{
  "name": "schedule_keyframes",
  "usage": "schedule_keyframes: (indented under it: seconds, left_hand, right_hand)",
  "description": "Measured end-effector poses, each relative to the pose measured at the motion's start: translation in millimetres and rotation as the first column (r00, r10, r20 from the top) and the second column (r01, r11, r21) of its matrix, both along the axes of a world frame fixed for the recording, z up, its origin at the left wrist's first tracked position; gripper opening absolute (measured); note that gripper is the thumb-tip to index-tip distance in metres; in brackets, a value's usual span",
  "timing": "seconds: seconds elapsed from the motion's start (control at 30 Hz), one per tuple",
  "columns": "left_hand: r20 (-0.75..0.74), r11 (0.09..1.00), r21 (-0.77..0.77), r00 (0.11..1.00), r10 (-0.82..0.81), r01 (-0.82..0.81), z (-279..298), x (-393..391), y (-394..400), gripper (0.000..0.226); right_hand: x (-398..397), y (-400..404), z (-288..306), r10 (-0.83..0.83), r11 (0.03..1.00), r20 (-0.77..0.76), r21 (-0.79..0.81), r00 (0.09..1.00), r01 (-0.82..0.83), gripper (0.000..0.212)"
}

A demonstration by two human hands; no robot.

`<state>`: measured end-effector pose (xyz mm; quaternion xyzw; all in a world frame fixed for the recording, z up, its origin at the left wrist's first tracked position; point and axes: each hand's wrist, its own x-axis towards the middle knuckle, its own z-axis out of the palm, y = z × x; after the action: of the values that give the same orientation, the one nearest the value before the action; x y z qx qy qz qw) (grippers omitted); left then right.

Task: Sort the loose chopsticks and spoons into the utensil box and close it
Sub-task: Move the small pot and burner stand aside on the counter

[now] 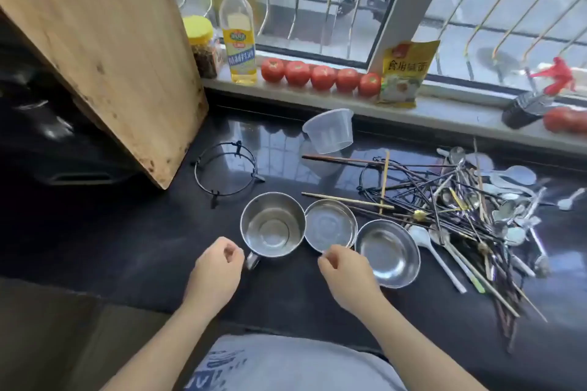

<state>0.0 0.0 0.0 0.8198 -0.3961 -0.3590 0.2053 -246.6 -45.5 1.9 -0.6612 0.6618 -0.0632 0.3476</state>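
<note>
Chopsticks (444,200) lie crisscrossed beside spoons (514,209); left hand (216,273) and right hand (346,276) loosely curled, empty.

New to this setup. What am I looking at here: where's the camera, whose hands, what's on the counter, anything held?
There is one view, from a camera worn on a person's head, looking down at their own bare hands; no robot is involved. The left hand is by the handle of a steel mug. The right hand is at the rim of a small steel dish, beside a steel bowl. Whether either hand grips anything is unclear. A tangle of chopsticks and spoons lies to the right on the black counter. No utensil box is visible.
</note>
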Motion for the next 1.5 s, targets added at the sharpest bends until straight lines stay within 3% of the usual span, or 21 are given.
schedule_keyframes:
  seconds: [0.03, 0.17, 0.27, 0.33, 0.4, 0.43, 0.5, 0.6, 0.7, 0.87, 0.93, 0.97, 1.03, 1.1, 1.2, 1.3, 1.4, 1.43, 1.5]
  left_hand:
    - [0.003, 0.999, -0.003, 0.999, -0.039, 0.039, -0.5, 1.5, -4.1, 0.012]
    - [-0.039, 0.991, 0.043, 0.992, -0.122, 0.124, -6.4, -8.7, -6.4, 0.010]
    - [-0.098, 0.991, 0.065, 0.990, -0.106, 0.113, -10.7, -14.8, -3.1, 0.018]
    - [-0.133, 0.988, 0.070, 0.983, -0.126, 0.136, -15.7, -11.0, -1.1, 0.030]
    - [-0.190, 0.983, 0.093, 0.972, -0.138, 0.158, -17.4, -3.0, -1.0, 0.036]
    - [-0.222, 0.983, 0.106, 0.967, -0.126, 0.152, -17.5, 1.3, -2.5, 0.035]
    - [-0.296, 0.989, 0.100, 0.952, -0.077, 0.111, -16.9, 6.9, -5.7, 0.029]
    - [-0.391, 0.994, 0.099, 0.920, -0.013, 0.056, -16.7, 8.1, -5.4, 0.026]
    - [-0.399, 0.994, 0.093, 0.917, -0.020, 0.062, -15.6, 9.1, -2.4, 0.020]
    - [-0.321, 0.993, 0.056, 0.943, -0.084, 0.107, -20.6, 16.9, 1.1, 0.025]
    - [-0.235, 0.993, -0.007, 0.964, -0.120, 0.122, -26.6, 16.7, 7.0, 0.015]
    - [-0.151, 0.990, -0.065, 0.980, -0.130, 0.122, -28.3, 15.8, 9.9, 0.014]
    - [0.110, 0.943, -0.246, 0.973, -0.203, 0.224, -30.9, 15.1, 11.9, 0.037]
    - [0.380, 0.816, -0.350, 0.865, -0.326, 0.461, -29.9, 14.2, 8.1, 0.056]
    - [0.623, 0.618, -0.198, 0.584, -0.520, 0.761, -36.8, 7.2, 3.0, 0.056]
    - [0.621, 0.579, 0.013, 0.447, -0.644, 0.815, -49.0, -1.7, 6.1, 0.063]
    - [0.641, 0.578, -0.007, 0.448, -0.624, 0.816, -49.0, -0.3, 9.8, 0.068]
    - [0.631, 0.589, -0.082, 0.499, -0.594, 0.804, -45.8, 1.3, 10.6, 0.066]
    - [0.499, 0.644, -0.264, 0.673, -0.545, 0.718, -32.4, 2.0, 9.9, 0.064]
  right_hand:
    - [5.5, 3.6, -3.2, 0.022, 1.000, -0.089, -0.015, 0.996, -0.023, 0.015]
    - [12.4, 1.0, -32.2, 0.086, 0.968, -0.427, -0.177, 0.900, -0.177, 0.032]
    - [20.8, -18.6, -28.1, 0.222, 0.943, -0.526, -0.098, 0.821, -0.318, 0.030]
    - [28.8, -26.3, -23.4, 0.170, 0.960, -0.477, -0.118, 0.862, -0.254, 0.025]
    - [32.5, -31.9, -15.8, -0.029, 0.955, -0.301, -0.289, 0.953, -0.062, 0.015]
    - [32.6, -33.8, -8.9, -0.105, 0.925, -0.196, -0.379, 0.975, 0.023, 0.013]
    - [30.3, -33.0, 5.6, -0.094, 0.852, -0.056, -0.522, 0.994, 0.051, 0.011]
    - [38.8, -17.2, 24.0, 0.152, 0.726, -0.148, -0.654, 0.977, -0.212, 0.020]
    - [55.9, 3.6, 10.8, 0.322, 0.639, -0.298, -0.632, 0.899, -0.438, 0.024]
    - [68.8, 12.0, -21.0, 0.415, 0.667, -0.320, -0.529, 0.852, -0.524, 0.020]
    - [61.7, 16.8, -18.0, 0.447, 0.673, -0.305, -0.505, 0.841, -0.541, 0.017]
    - [54.0, 18.4, -15.8, 0.408, 0.678, -0.289, -0.539, 0.866, -0.500, 0.025]
    - [31.6, 21.2, -11.4, 0.202, 0.718, -0.228, -0.627, 0.952, -0.303, 0.032]
    - [1.0, 23.7, -18.8, -0.045, 0.749, -0.276, -0.645, 0.960, -0.151, 0.039]
    - [-39.6, 34.1, -37.9, -0.140, 0.863, -0.458, -0.492, 0.878, -0.119, 0.046]
    - [-66.0, 36.1, -51.4, -0.107, 0.882, -0.532, -0.440, 0.840, -0.166, 0.027]
    - [-78.5, 25.0, -41.4, -0.174, 0.837, -0.413, -0.540, 0.894, -0.087, 0.027]
    - [-74.6, 21.7, -29.9, -0.222, 0.810, -0.290, -0.587, 0.931, 0.010, 0.024]
    - [-50.9, 14.8, 11.5, -0.316, 0.778, 0.124, -0.534, 0.941, 0.332, 0.015]
